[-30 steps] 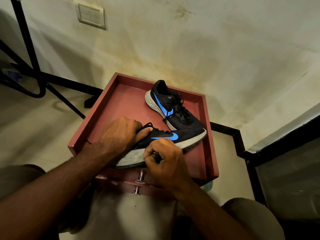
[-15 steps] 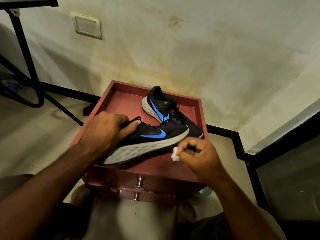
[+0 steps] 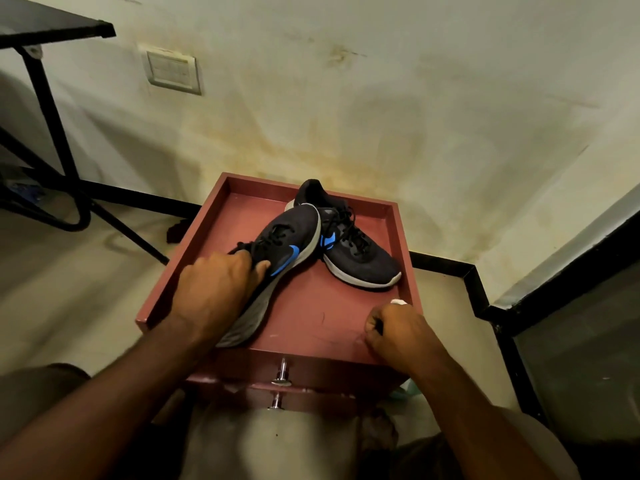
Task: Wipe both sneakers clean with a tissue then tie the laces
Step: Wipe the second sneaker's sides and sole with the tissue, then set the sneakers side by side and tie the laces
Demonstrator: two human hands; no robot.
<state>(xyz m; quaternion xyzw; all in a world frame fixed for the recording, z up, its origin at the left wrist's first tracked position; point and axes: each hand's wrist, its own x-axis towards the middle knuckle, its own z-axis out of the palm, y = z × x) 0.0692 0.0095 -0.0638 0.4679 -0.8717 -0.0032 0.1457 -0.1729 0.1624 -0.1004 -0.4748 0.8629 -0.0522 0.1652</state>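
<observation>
The left hand (image 3: 216, 292) grips one tilted sneaker (image 3: 277, 261); the right hand (image 3: 398, 332) is fisted around a tissue (image 3: 398, 302). The second sneaker (image 3: 356, 247) lies flat on the red tray (image 3: 311, 317) near its far rim, with bare room in front.

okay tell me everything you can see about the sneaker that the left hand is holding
The held sneaker is dark, fabric-looking, with a blue side logo, black laces and a pale grey sole. It is tipped on its side, sole facing right, toe pointing away. The left hand grips its heel end. It rests on the red tray top, its toe overlapping the other sneaker.
</observation>
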